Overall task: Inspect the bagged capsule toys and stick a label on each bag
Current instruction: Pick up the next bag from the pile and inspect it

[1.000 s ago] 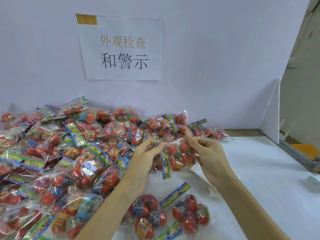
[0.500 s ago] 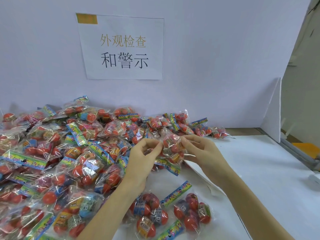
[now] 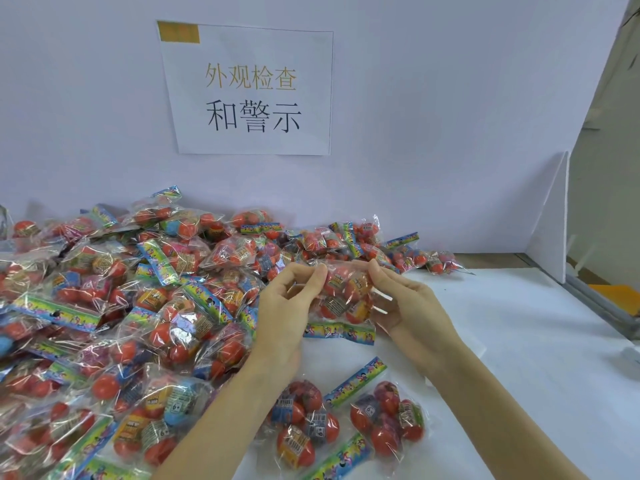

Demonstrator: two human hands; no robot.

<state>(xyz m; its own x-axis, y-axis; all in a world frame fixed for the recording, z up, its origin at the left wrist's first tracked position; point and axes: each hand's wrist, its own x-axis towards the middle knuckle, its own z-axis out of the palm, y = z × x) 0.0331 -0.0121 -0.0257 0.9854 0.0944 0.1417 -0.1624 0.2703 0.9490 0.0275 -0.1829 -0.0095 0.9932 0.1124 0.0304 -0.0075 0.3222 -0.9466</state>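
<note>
Hands meet above the table (image 3: 519, 341), holding one clear bag of capsule toys (image 3: 346, 296) between them. The left hand (image 3: 287, 306) pinches the bag's upper left corner with thumb and forefinger, its other fingers loosely curled below. The right hand (image 3: 401, 299) pinches the upper right corner, palm turned inward, its lower fingers curved behind the bag's side. The bag hangs with its bright printed header strip (image 3: 341, 332) at the bottom, and red and orange capsules show through the plastic. It is lifted clear of the table, just in front of the big heap of bagged toys (image 3: 121, 306) that fills the left side and runs along the back wall. Two more bags lie flat on the white table near the forearms: one (image 3: 301, 420) between the two arms and one (image 3: 388, 420) just beside it to the right, under the right forearm. A white sheet of paper with Chinese characters (image 3: 249, 91) is stuck to the pale wall behind the heap. A white board (image 3: 550, 230) stands upright at the table's right end. Whether a label is on the held bag cannot be told.
</note>
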